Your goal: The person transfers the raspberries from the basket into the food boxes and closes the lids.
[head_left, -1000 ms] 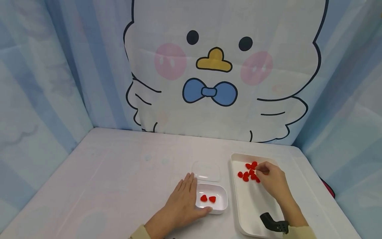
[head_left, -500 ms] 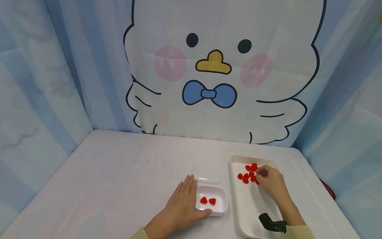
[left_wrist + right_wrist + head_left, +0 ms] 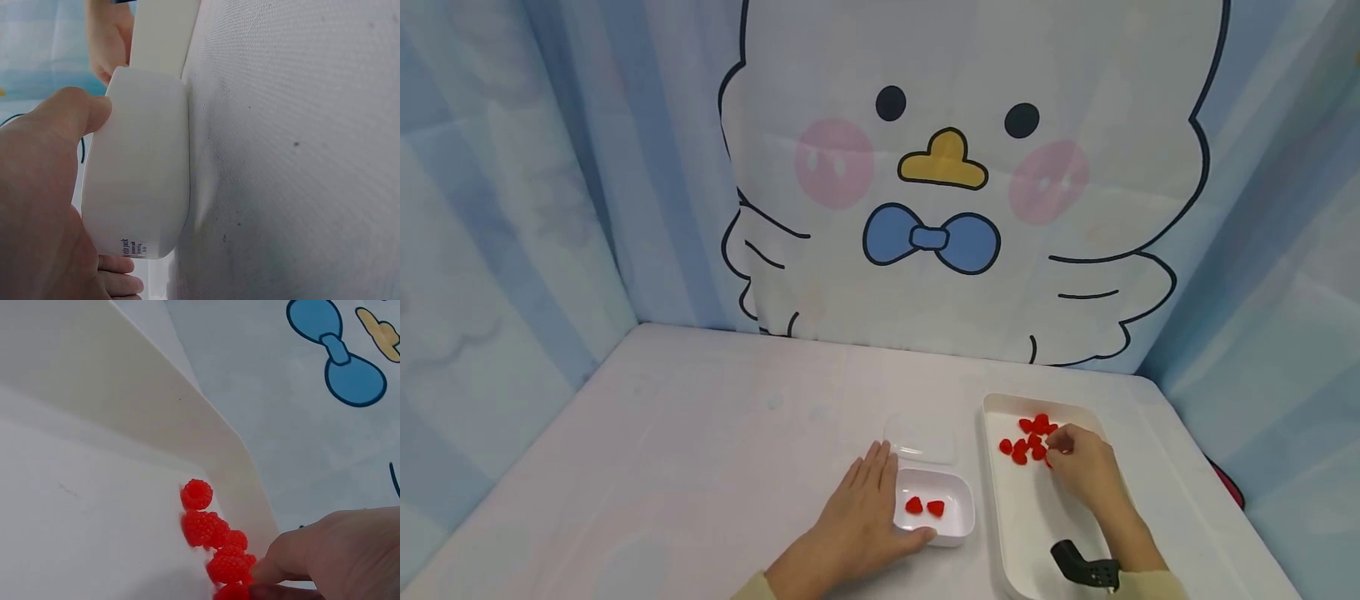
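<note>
1. Currently, the left hand (image 3: 859, 518) and right hand (image 3: 1086, 468) are well apart.
2. The left hand rests straight-fingered against the small white box (image 3: 957, 523), thumb along its near wall; two raspberries (image 3: 913, 505) lie inside, right of that hand.
3. The right hand is over the white tray (image 3: 1026, 521), fingertips at the raspberry cluster (image 3: 228, 562); whether they pinch one, I cannot tell.
4. Just beyond the left fingertips, rightward, lies a clear lid (image 3: 921, 440).

hands (image 3: 862, 518) bare | sleeves (image 3: 1150, 586) pale yellow-beige | right-wrist bracket (image 3: 1084, 570) black, bent, dotted
</note>
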`<state>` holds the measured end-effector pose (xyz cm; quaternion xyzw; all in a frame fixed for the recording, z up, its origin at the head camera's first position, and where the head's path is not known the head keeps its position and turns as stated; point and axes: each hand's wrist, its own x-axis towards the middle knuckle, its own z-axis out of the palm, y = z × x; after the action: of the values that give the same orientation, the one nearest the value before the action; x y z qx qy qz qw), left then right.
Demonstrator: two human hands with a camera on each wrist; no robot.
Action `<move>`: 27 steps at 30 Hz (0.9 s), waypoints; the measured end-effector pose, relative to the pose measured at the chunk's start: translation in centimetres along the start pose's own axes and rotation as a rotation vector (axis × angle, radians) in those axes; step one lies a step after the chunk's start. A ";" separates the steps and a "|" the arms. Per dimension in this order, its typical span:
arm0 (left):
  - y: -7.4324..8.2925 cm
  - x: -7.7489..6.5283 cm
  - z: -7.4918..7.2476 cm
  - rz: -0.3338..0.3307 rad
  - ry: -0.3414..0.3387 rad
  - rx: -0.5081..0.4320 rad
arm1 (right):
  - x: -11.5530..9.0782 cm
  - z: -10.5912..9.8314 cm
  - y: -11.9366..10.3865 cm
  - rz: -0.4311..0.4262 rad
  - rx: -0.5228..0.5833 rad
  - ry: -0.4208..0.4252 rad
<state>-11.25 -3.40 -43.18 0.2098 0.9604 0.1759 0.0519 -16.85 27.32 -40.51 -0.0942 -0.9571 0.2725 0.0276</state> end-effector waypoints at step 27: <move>0.0 0.1 0.0 0.002 0.008 -0.003 | -0.3 0.4 0.2 0.004 -0.007 -0.024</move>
<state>-11.32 -3.34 -43.18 0.2099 0.9601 0.1785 0.0481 -16.55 27.25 -40.97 -0.0927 -0.9581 0.2705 0.0153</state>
